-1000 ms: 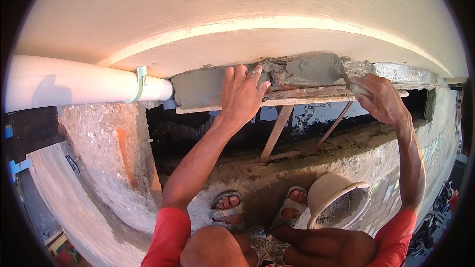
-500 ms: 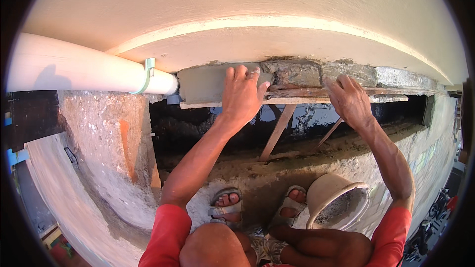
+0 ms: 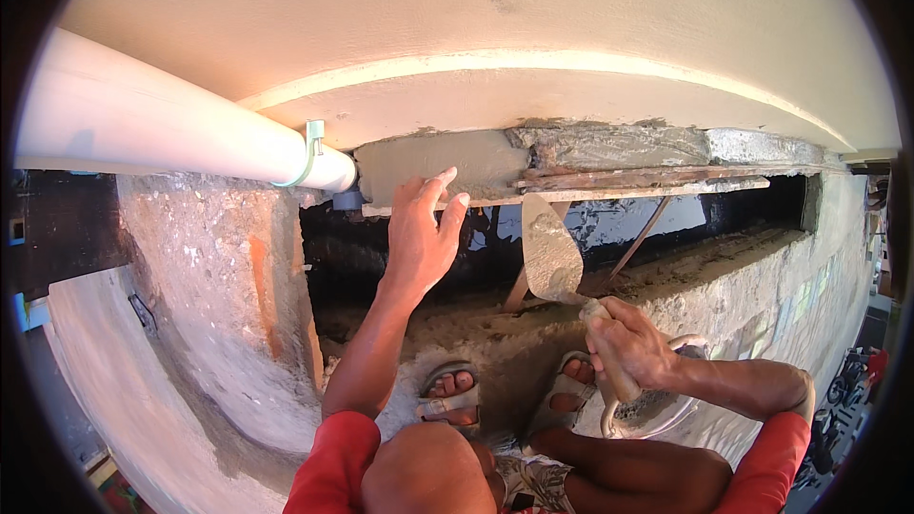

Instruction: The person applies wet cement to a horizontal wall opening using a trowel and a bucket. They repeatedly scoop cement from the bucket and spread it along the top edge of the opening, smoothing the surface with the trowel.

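A long wooden board (image 3: 628, 192) runs along the foot of a cream wall (image 3: 533, 0). Left of the board, a fat white pipe (image 3: 190, 124) with a green clamp (image 3: 309, 157) blocks the way, and a rough concrete block (image 3: 219, 266) sits below that pipe. Two thin sticks (image 3: 650, 236) lean under the board. On the person's side of the board, to the right, is a bucket (image 3: 609, 414), mostly hidden by the right arm. Two feet in sandals (image 3: 452, 395) are left of the bucket, facing the board.

Below the board is a long dark gap (image 3: 381, 252) with shiny water. There is open air over it, between the board and the feet.

The right hand (image 3: 633, 343) has its grip curled tight around the trowel (image 3: 552, 257). The trowel is on the near side of the board, its tip pointing up at it. Its blade is smeared with grey. The left hand (image 3: 426, 238) is by the board's left part, its grip loose, fingers apart, holding nothing. I can't tell if it touches the grey mortar (image 3: 447, 154), which is smooth above the board's left part. Right of that, it's bumpy.
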`<state>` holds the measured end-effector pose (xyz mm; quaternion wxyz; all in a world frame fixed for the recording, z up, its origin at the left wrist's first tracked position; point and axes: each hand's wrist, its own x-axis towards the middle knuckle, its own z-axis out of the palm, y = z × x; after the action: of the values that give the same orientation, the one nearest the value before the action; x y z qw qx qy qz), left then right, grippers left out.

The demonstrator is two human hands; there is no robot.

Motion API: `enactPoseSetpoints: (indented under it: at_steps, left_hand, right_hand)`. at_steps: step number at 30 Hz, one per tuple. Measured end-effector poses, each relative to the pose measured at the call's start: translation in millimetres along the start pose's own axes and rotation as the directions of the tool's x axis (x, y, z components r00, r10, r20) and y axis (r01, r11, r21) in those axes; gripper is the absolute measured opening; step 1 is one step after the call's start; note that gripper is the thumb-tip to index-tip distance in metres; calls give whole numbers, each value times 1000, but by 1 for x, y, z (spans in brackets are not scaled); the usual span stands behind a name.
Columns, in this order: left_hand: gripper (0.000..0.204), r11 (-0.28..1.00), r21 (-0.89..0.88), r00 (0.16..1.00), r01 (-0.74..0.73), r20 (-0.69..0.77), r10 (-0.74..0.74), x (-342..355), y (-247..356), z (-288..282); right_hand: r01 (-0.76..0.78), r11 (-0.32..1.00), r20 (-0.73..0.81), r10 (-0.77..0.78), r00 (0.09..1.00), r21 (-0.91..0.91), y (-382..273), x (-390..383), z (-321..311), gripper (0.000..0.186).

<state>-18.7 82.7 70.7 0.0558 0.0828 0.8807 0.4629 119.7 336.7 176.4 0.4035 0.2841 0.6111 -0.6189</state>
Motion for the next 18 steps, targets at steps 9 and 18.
enactPoseSetpoints:
  at_steps: [9, 18]
  left_hand:
    - [31, 995, -68, 977, -71, -207, 55, -36, 9, -72]
    - [38, 987, -154, 958, -40, -288, -7, -59, 28, -114]
  right_hand:
    - [157, 609, -4, -245, 969, 777, 14, 94, 173, 23]
    - [417, 54, -355, -435, 828, 907, -61, 177, 230, 12]
